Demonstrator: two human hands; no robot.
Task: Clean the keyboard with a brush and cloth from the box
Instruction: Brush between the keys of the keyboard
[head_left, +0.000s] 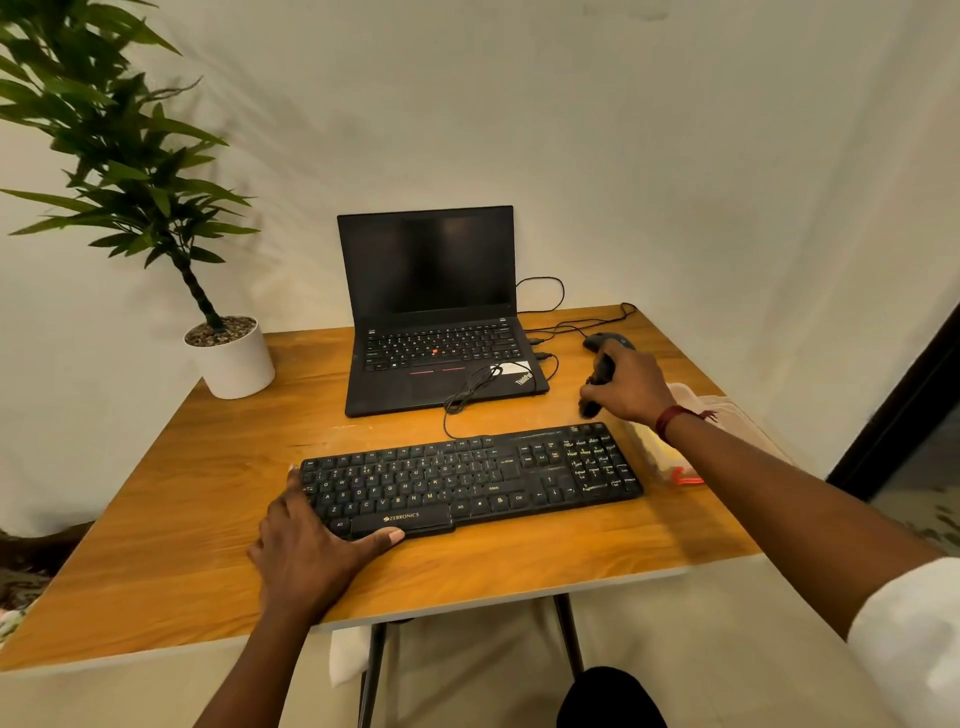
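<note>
A black keyboard (467, 478) lies across the middle of the wooden table (182, 545). My left hand (306, 551) rests on its near left corner, thumb along the front edge by the space bar. My right hand (631, 387) grips a black brush (597, 387) above the table, just behind the keyboard's right end. A clear box (657, 449) with a red clasp sits at the right edge, partly hidden by my right forearm. A pale cloth (696, 397) lies in or behind it.
An open black laptop (436, 332) stands behind the keyboard, cables trailing over it and to the right. A black mouse (608, 342) lies right of the laptop. A potted plant (228, 358) stands at the table's back left corner.
</note>
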